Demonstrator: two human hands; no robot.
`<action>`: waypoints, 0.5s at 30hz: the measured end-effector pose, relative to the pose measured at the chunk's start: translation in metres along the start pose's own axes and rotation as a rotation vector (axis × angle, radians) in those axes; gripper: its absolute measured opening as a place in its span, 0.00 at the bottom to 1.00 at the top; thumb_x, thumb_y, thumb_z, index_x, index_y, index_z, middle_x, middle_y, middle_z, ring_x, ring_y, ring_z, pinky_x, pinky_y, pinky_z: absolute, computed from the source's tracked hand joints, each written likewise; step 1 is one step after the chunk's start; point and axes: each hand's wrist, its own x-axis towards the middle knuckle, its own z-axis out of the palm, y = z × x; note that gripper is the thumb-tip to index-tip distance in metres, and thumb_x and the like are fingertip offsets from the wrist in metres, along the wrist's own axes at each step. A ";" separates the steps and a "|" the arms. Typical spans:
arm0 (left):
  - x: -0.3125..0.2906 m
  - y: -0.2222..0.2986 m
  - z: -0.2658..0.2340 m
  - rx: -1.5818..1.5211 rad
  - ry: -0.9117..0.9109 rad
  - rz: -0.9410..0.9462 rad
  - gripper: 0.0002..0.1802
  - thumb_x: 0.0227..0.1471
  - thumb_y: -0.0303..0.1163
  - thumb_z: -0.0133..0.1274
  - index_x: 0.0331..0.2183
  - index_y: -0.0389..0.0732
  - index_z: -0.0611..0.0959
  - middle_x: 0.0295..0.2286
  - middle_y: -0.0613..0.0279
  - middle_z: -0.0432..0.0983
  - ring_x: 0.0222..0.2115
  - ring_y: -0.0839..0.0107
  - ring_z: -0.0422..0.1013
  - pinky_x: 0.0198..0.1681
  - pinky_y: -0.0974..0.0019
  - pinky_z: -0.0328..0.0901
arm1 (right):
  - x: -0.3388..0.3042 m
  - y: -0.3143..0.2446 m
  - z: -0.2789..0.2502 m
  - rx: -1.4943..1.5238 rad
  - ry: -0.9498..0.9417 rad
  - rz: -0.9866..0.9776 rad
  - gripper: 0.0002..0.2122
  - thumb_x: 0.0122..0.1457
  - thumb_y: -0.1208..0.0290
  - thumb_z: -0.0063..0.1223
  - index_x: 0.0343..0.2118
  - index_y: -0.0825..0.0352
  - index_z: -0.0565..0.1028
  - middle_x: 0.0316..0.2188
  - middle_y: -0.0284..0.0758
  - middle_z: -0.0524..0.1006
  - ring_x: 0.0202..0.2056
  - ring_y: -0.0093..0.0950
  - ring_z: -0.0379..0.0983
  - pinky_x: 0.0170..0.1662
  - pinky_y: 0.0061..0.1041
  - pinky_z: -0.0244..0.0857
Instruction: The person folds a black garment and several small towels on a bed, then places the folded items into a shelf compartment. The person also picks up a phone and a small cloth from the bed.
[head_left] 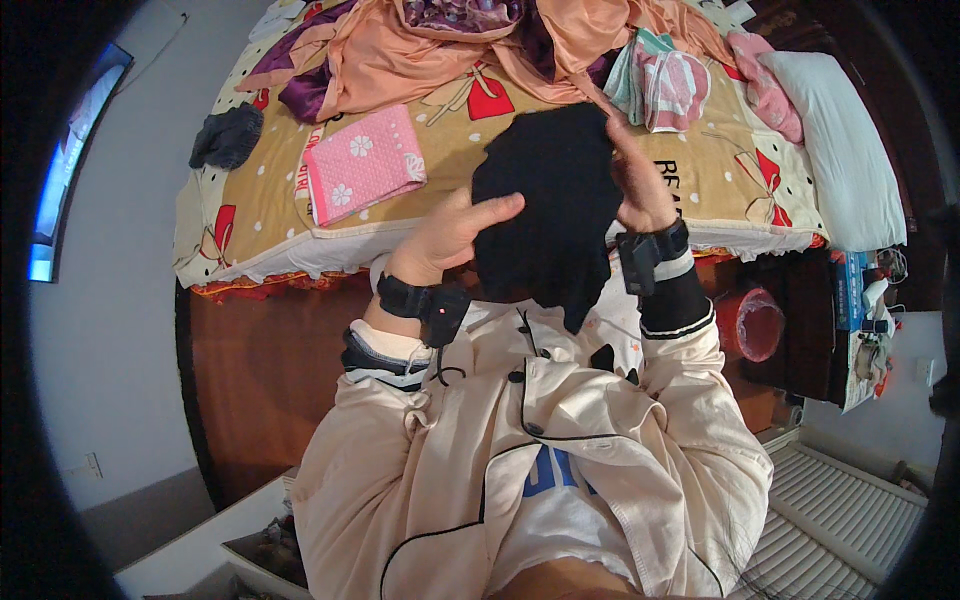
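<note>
A piece of black cloth (pixel 545 200) hangs between my hands, held up in front of me near the bed's front edge. Its exact kind cannot be told. On its left side, my left hand (pixel 450 232) grips it, thumb on the front and fingers hidden behind. My right hand (pixel 640 180) closes on its right edge, fingers pointing away from me and partly covered by the cloth. Beyond my left hand, a folded pink towel (pixel 365 168) with white flowers lies on the bed. Past the right hand is a folded pink, white and green cloth (pixel 672 92).
The bed (pixel 270 215) has a tan patterned cover. Peach and purple fabric (pixel 370 60) is heaped at its far side. A dark grey crumpled item (pixel 227 136) lies left, a white pillow (pixel 840 140) right. A red bin (pixel 752 325) stands beside a cluttered cabinet.
</note>
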 end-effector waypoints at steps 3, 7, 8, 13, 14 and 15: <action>0.000 0.009 -0.003 -0.044 -0.004 0.038 0.23 0.50 0.25 0.49 0.50 0.35 0.66 0.45 0.58 0.68 0.44 0.68 0.67 0.47 0.63 0.63 | -0.001 0.021 0.001 -0.119 0.161 0.010 0.13 0.58 0.63 0.47 0.41 0.64 0.68 0.34 0.32 0.73 0.37 0.24 0.70 0.41 0.24 0.65; 0.000 0.014 -0.001 0.105 0.036 0.079 0.20 0.50 0.27 0.49 0.46 0.35 0.70 0.42 0.61 0.70 0.43 0.72 0.67 0.46 0.66 0.62 | -0.025 0.023 0.014 -0.251 0.044 -0.013 0.18 0.57 0.63 0.48 0.48 0.63 0.63 0.35 0.33 0.69 0.38 0.24 0.68 0.40 0.22 0.64; 0.000 0.014 0.000 0.150 0.088 0.032 0.19 0.50 0.27 0.50 0.45 0.35 0.71 0.41 0.63 0.71 0.43 0.73 0.67 0.45 0.68 0.62 | -0.032 0.018 0.018 -0.271 -0.094 -0.003 0.20 0.57 0.66 0.50 0.51 0.63 0.61 0.36 0.34 0.68 0.39 0.24 0.67 0.42 0.22 0.63; -0.004 0.018 0.000 0.384 -0.051 0.343 0.19 0.48 0.26 0.50 0.45 0.35 0.71 0.40 0.62 0.71 0.42 0.73 0.67 0.45 0.69 0.62 | -0.041 0.011 0.039 -0.888 -0.149 -0.259 0.25 0.49 0.67 0.58 0.51 0.63 0.63 0.38 0.35 0.68 0.41 0.27 0.67 0.44 0.24 0.62; -0.004 0.019 0.000 0.442 -0.073 0.392 0.19 0.48 0.26 0.50 0.44 0.35 0.71 0.40 0.61 0.71 0.42 0.72 0.68 0.45 0.69 0.62 | -0.041 0.009 0.042 -1.094 -0.130 -0.357 0.27 0.47 0.67 0.61 0.50 0.63 0.63 0.39 0.36 0.68 0.42 0.28 0.66 0.45 0.24 0.62; -0.003 0.021 -0.001 0.498 -0.094 0.443 0.18 0.48 0.25 0.49 0.44 0.35 0.72 0.40 0.60 0.71 0.42 0.71 0.68 0.45 0.68 0.62 | -0.041 0.008 0.044 -1.229 -0.038 -0.478 0.28 0.45 0.67 0.62 0.50 0.63 0.64 0.39 0.37 0.68 0.42 0.29 0.66 0.45 0.25 0.61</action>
